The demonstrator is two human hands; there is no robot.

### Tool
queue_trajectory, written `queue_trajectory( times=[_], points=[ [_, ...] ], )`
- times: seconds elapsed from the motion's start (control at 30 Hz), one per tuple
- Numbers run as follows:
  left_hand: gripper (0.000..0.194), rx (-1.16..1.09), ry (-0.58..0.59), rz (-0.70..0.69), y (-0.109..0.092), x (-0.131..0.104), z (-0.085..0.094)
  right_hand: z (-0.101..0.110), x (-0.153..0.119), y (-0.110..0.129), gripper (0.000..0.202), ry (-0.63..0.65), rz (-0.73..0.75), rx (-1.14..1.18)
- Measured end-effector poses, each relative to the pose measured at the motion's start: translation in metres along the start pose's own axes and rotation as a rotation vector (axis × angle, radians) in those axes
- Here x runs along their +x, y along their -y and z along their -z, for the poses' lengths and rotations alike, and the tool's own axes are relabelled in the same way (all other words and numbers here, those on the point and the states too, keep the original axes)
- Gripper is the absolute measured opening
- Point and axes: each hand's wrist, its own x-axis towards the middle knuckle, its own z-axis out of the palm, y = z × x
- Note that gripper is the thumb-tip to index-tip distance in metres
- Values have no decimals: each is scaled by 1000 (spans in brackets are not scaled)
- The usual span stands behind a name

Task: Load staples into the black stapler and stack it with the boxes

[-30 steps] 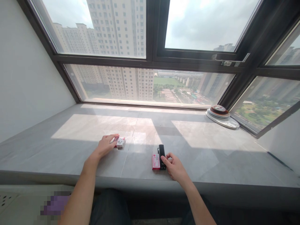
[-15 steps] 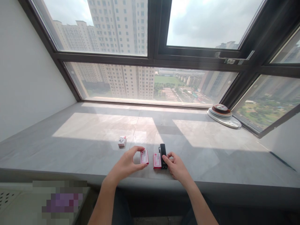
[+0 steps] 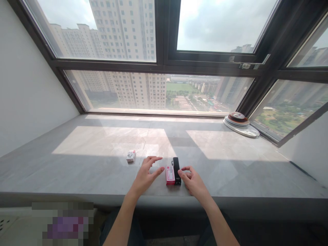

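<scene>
A black stapler (image 3: 176, 171) lies lengthwise on the stone sill in front of me. Along its left side are small red-and-white boxes (image 3: 170, 175), which appear stacked one on the other, the lower one mostly hidden. My left hand (image 3: 146, 175) hovers just left of them, thumb and fingers apart and holding nothing. At the stapler's right edge is my right hand (image 3: 192, 179), its thumb tip at or against the stapler and its fingers loosely bent. Farther left stands a small white box (image 3: 131, 156) with grey and red print.
Stacked plates (image 3: 239, 124) sit in the far right corner by the window. A dark window frame (image 3: 153, 114) bounds the back of the sill (image 3: 89, 171). Below the front edge at left is a pale surface with a blurred purple patch (image 3: 66, 225).
My left hand has let go of its red-and-white box, which now appears to rest on the other one beside the stapler. Its fingers have opened. My right hand stays by the stapler.
</scene>
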Motion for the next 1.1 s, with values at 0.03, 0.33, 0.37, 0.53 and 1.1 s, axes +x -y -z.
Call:
queue_trajectory(
  times=[0.03,0.33,0.37,0.53,1.1],
  points=[
    [40,89,-123,97,10,4,13,2,-4,-1,60,-27,37,-30],
    [34,346,-157,477,66,39,59,-2,-19,4,89,16,98,-343],
    [33,335,-110,454,61,40,47,-2,-18,7,85,25,116,-374],
    [36,293,73,319,22,35,-23,-7,-16,20,49,65,212,-482],
    [48,316,178,287,-53,51,-129,72,9,6,39,116,189,-502]
  ],
)
